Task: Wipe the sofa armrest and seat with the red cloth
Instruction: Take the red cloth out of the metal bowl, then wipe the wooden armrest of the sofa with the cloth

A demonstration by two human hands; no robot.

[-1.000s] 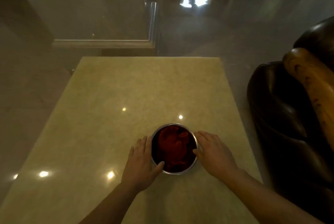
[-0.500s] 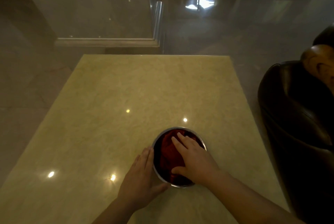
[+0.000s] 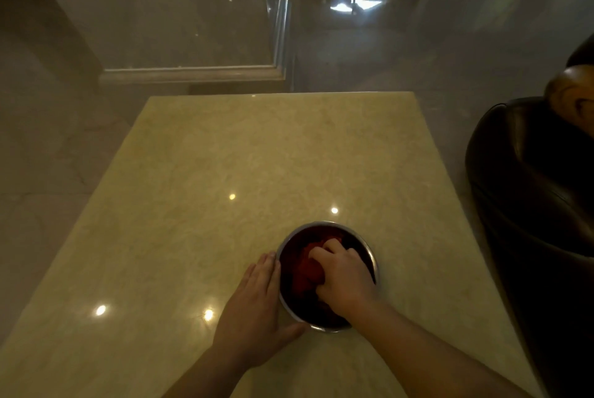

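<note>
A red cloth [image 3: 305, 269] lies bunched inside a small steel bowl [image 3: 321, 224] near the front of a pale marble table [image 3: 257, 156]. My right hand [image 3: 344, 275] is down in the bowl with its fingers curled around the cloth. My left hand [image 3: 257, 311] rests flat against the bowl's left side, thumb under the near rim, steadying it. The dark leather sofa [image 3: 527, 198] stands to the right of the table, with its wooden armrest end [image 3: 572, 92] at the far right edge of the view.
A glossy tiled floor [image 3: 401, 53] surrounds the table. A wall corner with a metal trim strip [image 3: 283, 31] stands beyond the table's far edge. A narrow gap of floor separates the table's right edge from the sofa.
My right hand went from the bowl's right rim into the bowl, lay flat on the cloth, and has now closed around it. My left hand stayed against the bowl.
</note>
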